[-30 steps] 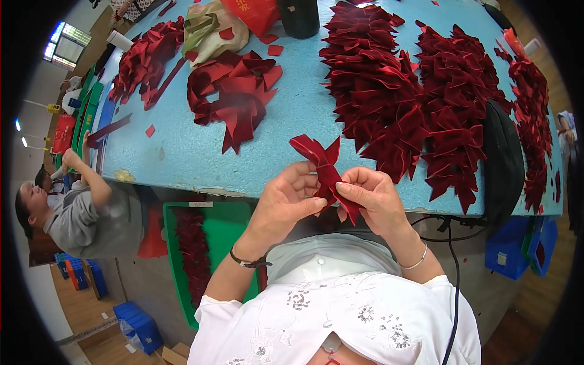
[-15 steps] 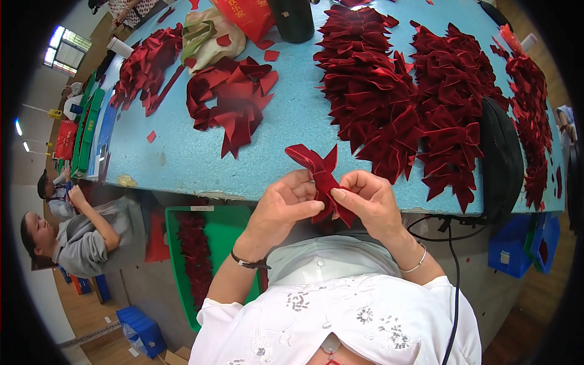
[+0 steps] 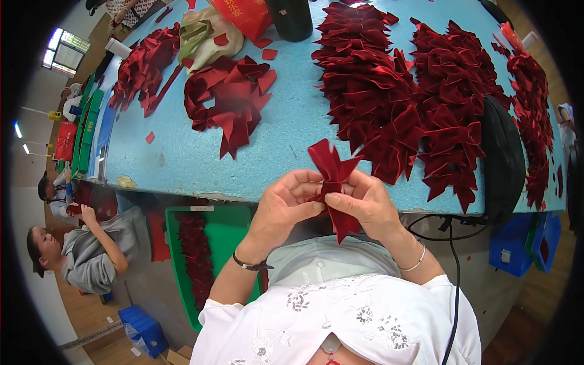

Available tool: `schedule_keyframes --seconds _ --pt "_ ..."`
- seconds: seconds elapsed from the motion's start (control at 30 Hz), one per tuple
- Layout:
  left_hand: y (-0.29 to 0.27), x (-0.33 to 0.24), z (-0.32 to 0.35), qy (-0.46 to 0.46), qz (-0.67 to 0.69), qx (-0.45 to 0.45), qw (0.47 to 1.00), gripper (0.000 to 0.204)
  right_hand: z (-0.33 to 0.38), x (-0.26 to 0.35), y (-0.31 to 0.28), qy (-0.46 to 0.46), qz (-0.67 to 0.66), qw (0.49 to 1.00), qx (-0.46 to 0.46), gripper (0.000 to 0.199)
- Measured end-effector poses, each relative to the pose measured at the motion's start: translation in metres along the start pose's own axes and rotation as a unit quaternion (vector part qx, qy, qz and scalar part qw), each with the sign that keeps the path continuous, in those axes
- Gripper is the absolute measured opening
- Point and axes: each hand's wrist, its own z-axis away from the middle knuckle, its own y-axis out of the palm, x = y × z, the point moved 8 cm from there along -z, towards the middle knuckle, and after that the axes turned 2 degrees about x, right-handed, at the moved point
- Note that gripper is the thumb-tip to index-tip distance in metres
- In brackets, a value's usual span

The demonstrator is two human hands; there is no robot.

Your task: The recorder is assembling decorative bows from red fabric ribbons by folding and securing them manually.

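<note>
At the far left, below the table's level, a seated person in a grey top (image 3: 91,255) is working with one arm raised, and a green crate (image 3: 228,240) holding dark red ribbon pieces is standing just under the table edge. On the light blue table (image 3: 182,158) itself, a heap of red ribbon scraps (image 3: 143,64) is lying near the left end, with a loose tangle of cut red velvet ribbon (image 3: 231,100) just to its right and a cream cloth bag (image 3: 210,33) behind that. Toward the middle, at the near edge of the table, the person's left hand (image 3: 286,207) is closing its grip on a red velvet bow (image 3: 331,182), the thumb and fingertips pinching the bow's centre from the left; a dark band is sitting on that wrist. The bow is being held in the air just above the table's front edge, its upper tails fanning upward and one long tail hanging down between the hands. The right hand (image 3: 368,204) is gripping the same bow from the right, fingers curled tight around its knot, a thin bracelet on the wrist. Further right, a large pile of finished red bows (image 3: 389,91) is covering the table, and a black rounded object (image 3: 502,158) is resting beside it near the right edge.
</note>
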Motion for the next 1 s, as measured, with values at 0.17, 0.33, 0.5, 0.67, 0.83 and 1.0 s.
schedule_keyframes --seconds 0.17,0.33,0.5,0.67,0.83,1.0 --pt "-0.004 -0.003 -0.003 0.012 0.093 -0.022 0.995 0.045 -0.003 -0.005 -0.014 0.029 -0.032 0.999 -0.010 0.018" --pt "0.000 -0.006 -0.004 -0.002 0.190 -0.013 0.982 0.047 -0.006 -0.009 -0.021 0.034 -0.080 0.995 -0.044 0.017" --pt "0.010 -0.012 -0.004 0.089 0.061 0.026 0.994 0.052 -0.010 -0.009 -0.021 0.036 -0.110 0.992 -0.051 0.018" --pt "0.007 -0.011 -0.010 0.090 0.076 -0.016 0.993 0.054 -0.014 -0.017 -0.025 0.036 -0.104 0.993 -0.039 0.020" --pt "0.008 -0.004 -0.017 0.055 0.165 0.017 0.985 0.055 -0.014 -0.008 -0.017 0.026 -0.115 0.993 -0.025 0.020" --pt "0.011 -0.001 -0.021 0.030 0.187 -0.004 0.982 0.052 -0.015 -0.004 -0.017 0.005 -0.139 0.988 -0.073 0.018"
